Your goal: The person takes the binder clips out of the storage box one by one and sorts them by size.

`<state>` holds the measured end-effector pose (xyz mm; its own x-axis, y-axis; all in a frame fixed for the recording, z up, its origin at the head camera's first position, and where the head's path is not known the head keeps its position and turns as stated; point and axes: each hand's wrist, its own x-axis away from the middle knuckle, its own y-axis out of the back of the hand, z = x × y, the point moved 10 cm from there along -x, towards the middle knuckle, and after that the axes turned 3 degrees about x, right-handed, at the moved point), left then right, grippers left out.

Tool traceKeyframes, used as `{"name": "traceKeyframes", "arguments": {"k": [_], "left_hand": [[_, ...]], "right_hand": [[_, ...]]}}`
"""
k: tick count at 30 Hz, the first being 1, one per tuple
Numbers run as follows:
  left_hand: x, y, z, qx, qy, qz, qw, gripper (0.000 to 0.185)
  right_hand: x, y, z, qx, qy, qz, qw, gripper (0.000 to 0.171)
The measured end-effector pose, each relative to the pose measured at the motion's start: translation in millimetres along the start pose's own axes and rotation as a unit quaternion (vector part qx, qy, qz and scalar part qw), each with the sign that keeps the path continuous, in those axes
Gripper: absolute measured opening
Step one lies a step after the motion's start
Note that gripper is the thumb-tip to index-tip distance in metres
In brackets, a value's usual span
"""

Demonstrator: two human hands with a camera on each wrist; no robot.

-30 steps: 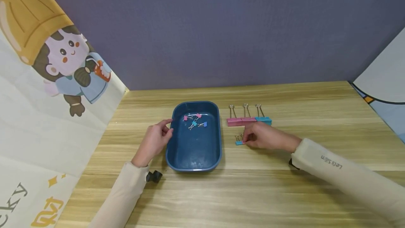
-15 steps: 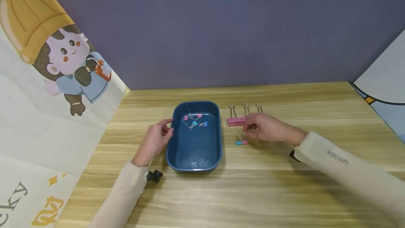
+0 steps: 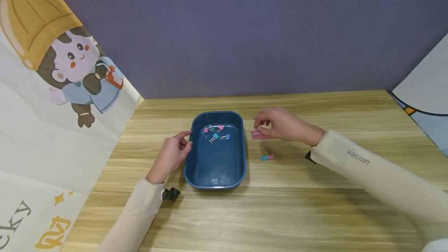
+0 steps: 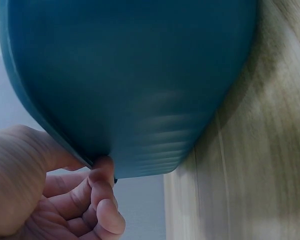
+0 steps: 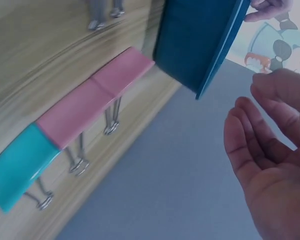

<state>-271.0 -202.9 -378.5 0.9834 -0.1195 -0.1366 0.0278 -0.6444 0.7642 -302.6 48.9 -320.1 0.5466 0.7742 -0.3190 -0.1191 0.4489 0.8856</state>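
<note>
Large pink binder clip, wire handles, beside right hand

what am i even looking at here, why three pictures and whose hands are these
These are a person's two bare hands, filmed by three cameras at one moment. The wide picture comes from a camera on the head, looking down at a wooden table. The other two come from cameras on each wrist, so they look skewed and very close.

On the table stands a blue tray with a few small binder clips inside. The left hand holds the tray's rim. The right hand hovers over a row of large clips, two pink and one teal; it grips nothing, as its wrist view shows. Two small clips lie nearer the person.
</note>
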Motion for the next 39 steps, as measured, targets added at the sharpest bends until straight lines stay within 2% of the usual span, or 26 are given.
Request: {"name": "traceKeyframes", "arguments": {"k": [5, 11, 16, 22, 31, 39], "left_hand": [[0.2, 0.9, -0.9, 0.000, -0.007, -0.005, 1.0000, 0.037], [-0.9, 0.1, -0.4, 0.004, -0.005, -0.002, 1.0000, 0.037], [-0.9, 0.0, -1.4, 0.007, -0.003, 0.000, 1.0000, 0.037], [-1.4, 0.4, -2.2, 0.007, -0.004, -0.001, 1.0000, 0.037], [-2.0, 5.0, -8.4, 0.001, -0.050, -0.029, 0.9983, 0.034], [-0.9, 4.7, -5.3, 0.006, -0.038, -0.024, 0.9990, 0.035]], "right_hand": [[-18, -5, 8, 0.006, 0.006, -0.002, 1.000, 0.006], [-39, -18, 14, 0.006, -0.013, 0.027, 1.000, 0.008], [-53, -30, 20, -0.001, -0.007, 0.046, 0.999, 0.009], [-64, -47, 21, -0.019, -0.004, 0.071, 0.997, 0.011], [-76, -66, 25, -0.021, 0.011, 0.086, 0.996, 0.012], [-87, -87, 26, -0.029, 0.000, 0.118, 0.993, 0.016]]}}
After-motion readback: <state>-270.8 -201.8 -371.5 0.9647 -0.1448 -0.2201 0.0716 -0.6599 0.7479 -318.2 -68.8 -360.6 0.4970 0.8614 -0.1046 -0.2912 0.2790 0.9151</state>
